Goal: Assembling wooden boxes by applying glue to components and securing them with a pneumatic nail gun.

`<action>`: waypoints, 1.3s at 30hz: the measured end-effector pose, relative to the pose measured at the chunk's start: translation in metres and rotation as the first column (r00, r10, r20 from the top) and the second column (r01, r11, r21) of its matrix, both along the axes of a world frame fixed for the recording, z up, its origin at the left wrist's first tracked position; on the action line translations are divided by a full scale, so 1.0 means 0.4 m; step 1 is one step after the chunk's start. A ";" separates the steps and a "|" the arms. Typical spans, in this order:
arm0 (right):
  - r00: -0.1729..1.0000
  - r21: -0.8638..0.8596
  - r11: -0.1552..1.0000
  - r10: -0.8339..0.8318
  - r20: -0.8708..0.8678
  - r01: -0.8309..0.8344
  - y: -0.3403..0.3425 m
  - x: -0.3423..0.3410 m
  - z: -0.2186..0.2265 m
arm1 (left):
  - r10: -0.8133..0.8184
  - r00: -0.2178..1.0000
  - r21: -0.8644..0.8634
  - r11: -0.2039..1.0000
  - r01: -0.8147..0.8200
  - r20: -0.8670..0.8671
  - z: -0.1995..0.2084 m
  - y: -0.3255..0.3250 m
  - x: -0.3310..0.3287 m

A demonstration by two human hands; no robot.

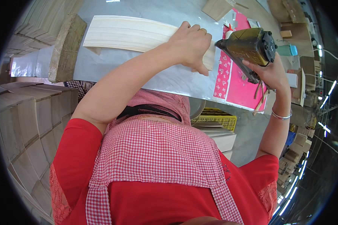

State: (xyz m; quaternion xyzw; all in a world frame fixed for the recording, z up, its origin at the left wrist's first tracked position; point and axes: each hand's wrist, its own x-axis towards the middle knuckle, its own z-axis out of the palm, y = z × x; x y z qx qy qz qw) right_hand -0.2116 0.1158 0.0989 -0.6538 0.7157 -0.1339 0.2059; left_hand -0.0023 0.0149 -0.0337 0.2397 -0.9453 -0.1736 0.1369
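A long pale wooden board lies across the grey-covered table, with a short piece below its left end. My left hand is closed over the board's right end, thumb pointing down along the near side. In my right hand is a black and brass-coloured pneumatic nail gun, held by its handle. Its nose points left, close to the board's right end beside my left fingers. Whether the nose touches the wood I cannot tell.
A pink patterned sheet covers the table's right part. A wrapped brown block stands at the left edge. Stacked wooden pieces rise at the left. A yellow crate sits below the table. Another wooden piece lies at the back.
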 end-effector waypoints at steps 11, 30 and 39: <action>0.996 0.030 0.996 0.084 -0.030 -0.084 -0.015 0.004 0.012 | -0.014 1.000 0.003 1.000 0.014 -0.012 0.005 0.001 0.003; 0.718 -0.310 0.823 -0.567 -0.404 0.476 0.353 -0.232 -0.446 | 0.073 0.997 0.172 0.982 -0.073 0.005 0.078 -0.017 0.234; 0.597 -0.524 0.792 -0.594 -0.540 0.313 0.225 -0.192 -0.441 | 0.039 0.969 -0.329 0.936 -0.121 -0.244 -0.154 0.056 0.222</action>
